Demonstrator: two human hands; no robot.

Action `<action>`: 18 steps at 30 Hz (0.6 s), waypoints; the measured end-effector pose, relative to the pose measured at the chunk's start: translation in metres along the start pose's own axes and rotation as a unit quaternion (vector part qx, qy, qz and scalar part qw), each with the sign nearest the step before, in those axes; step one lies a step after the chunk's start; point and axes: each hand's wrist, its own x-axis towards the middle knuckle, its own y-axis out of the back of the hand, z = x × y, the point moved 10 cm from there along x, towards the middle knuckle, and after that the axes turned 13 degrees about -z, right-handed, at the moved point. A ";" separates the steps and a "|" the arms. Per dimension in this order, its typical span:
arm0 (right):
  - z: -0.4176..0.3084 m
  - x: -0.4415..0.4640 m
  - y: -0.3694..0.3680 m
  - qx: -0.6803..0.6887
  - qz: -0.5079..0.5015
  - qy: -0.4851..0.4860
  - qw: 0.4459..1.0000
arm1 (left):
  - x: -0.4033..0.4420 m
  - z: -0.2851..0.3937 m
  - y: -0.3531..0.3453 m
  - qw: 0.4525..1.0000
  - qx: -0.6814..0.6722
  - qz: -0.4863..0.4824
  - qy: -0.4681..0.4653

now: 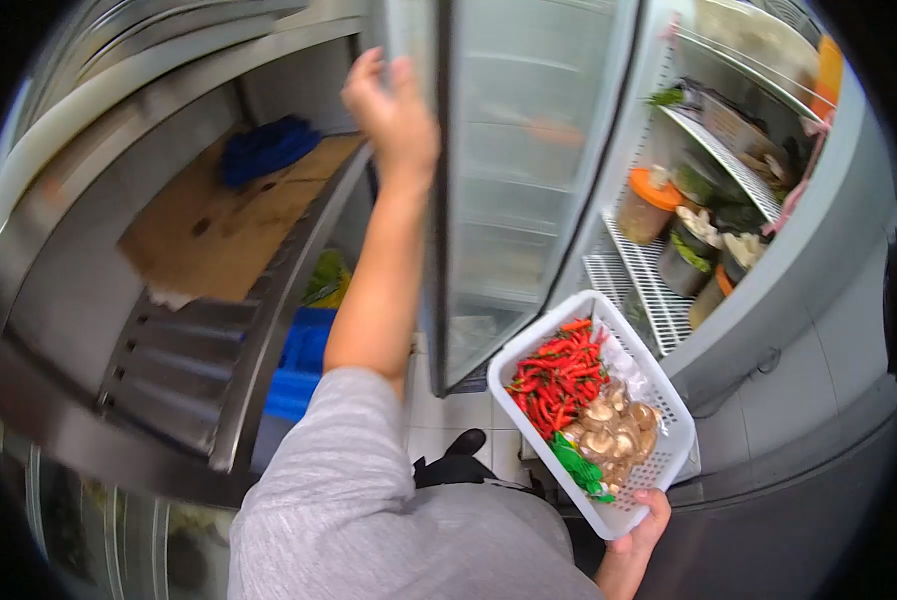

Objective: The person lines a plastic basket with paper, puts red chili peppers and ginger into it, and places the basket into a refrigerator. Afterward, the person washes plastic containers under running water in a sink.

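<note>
My right hand (644,526) grips the near end of a white plastic basket (511,362). In the basket lie a heap of red chilies (560,378), brown mushrooms (611,432) in clear plastic, and a bright green bundle (579,466). My left hand (393,115) is raised at the outer edge of a glass fridge door (513,200), its fingers apart and holding nothing. Slight blur hides whether it touches the door. The door stands open, away from the fridge shelves.
Right of the door, wire fridge shelves (648,275) carry an orange-lidded container (649,205) and several tubs of vegetables. A metal rack (183,375) on the left holds flattened cardboard (223,225) and a blue cloth (268,150). Beneath it sits a blue crate (303,365).
</note>
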 end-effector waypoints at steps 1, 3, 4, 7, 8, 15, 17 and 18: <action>0.000 -0.001 0.008 -0.007 0.003 -0.002 1.000 | -0.026 0.026 0.022 0.998 -0.042 0.024 -0.032; -0.001 0.001 0.025 -0.029 0.017 0.014 0.999 | -0.109 0.035 0.023 0.977 -0.212 -0.027 -0.025; -0.002 0.001 0.026 -0.042 0.014 0.021 0.999 | -0.161 0.026 0.015 0.962 -0.255 -0.072 0.066; -0.005 -0.003 0.017 -0.069 0.023 0.062 0.995 | -0.323 0.031 -0.015 0.769 -0.506 -0.174 0.349; -0.004 -0.003 0.013 -0.083 0.010 0.062 0.995 | -0.376 0.041 -0.041 0.549 -0.641 -0.187 0.502; -0.019 0.003 -0.020 -0.238 -0.166 0.116 0.950 | -0.341 0.055 -0.027 0.608 -0.640 -0.190 0.430; -0.067 -0.003 -0.065 -0.504 -0.194 0.273 0.796 | -0.337 0.033 -0.027 0.579 -0.659 -0.169 0.450; -0.088 -0.012 -0.082 -0.680 -0.145 0.376 0.613 | -0.332 0.025 -0.034 0.570 -0.662 -0.178 0.453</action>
